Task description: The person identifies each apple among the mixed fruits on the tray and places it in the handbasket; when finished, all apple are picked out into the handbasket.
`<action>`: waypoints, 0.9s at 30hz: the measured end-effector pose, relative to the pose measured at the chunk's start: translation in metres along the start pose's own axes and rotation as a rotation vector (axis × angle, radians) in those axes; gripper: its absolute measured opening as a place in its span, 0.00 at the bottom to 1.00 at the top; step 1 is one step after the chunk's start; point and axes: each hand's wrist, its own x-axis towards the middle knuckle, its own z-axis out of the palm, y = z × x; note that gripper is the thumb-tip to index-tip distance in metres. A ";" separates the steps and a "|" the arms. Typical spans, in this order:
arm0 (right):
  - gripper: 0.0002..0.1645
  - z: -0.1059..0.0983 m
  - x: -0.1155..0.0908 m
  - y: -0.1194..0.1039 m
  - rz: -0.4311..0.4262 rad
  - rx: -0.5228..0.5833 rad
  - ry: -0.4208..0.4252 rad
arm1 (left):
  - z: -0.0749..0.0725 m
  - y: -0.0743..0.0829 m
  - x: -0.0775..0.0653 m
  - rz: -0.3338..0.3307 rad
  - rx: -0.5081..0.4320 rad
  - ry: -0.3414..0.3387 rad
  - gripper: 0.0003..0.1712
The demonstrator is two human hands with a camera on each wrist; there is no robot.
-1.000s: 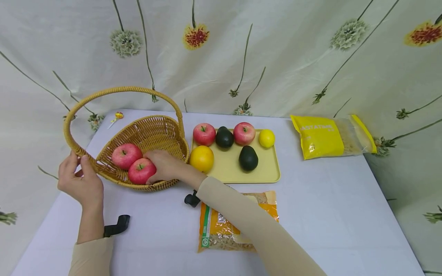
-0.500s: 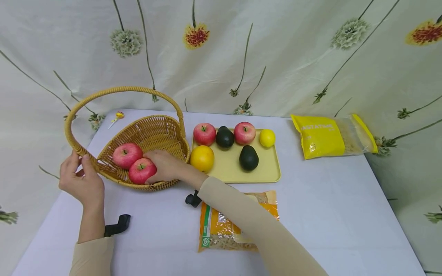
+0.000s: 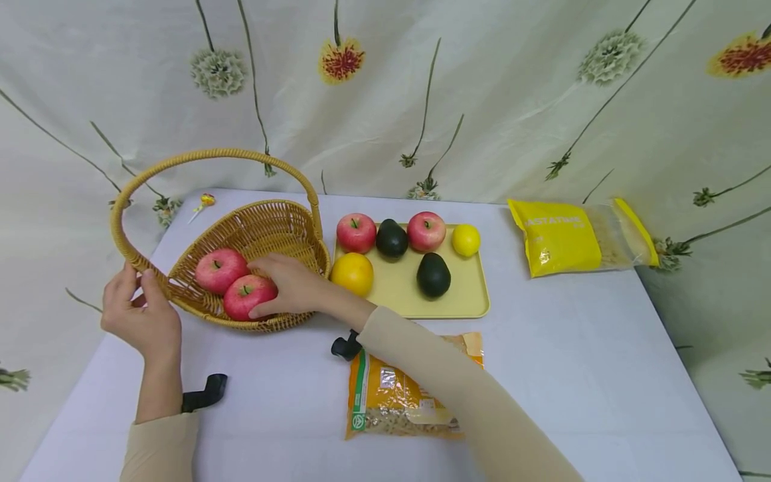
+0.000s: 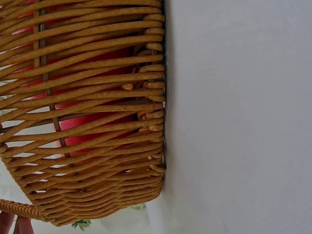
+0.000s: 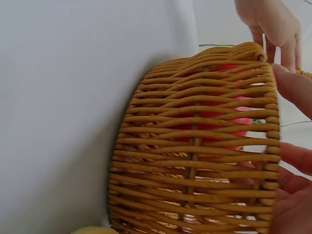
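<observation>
A wicker basket (image 3: 283,231) with a tall hoop handle stands at the table's left, two red apples inside it. My left hand (image 3: 144,314) pinches the foot of the basket's handle between thumb and fingers. My right hand (image 3: 295,284) reaches over the near right rim, its fingers and thumb spread about the nearer apple (image 3: 245,298). The other apple (image 3: 220,270) lies against it on the left. In the left wrist view the apples' red shows through the woven basket wall (image 4: 87,102). The right wrist view shows the right thumb and fingers apart above the basket's rim.
Beside the basket, a yellow tray (image 3: 400,294) holds two apples, two avocados (image 3: 434,276), an orange (image 3: 352,274) and a lemon (image 3: 466,240). An orange food bag (image 3: 397,402) lies under the right forearm. A yellow pasta bag (image 3: 563,237) and a lollipop (image 3: 207,200) lie farther back.
My right hand has drawn back slightly to the right and spread wider, so more of the nearer apple shows. The left hand has kept its place on the handle.
</observation>
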 end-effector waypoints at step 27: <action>0.47 -0.063 -0.113 0.051 -0.066 0.260 0.243 | 0.000 -0.002 0.001 -0.006 -0.010 -0.004 0.14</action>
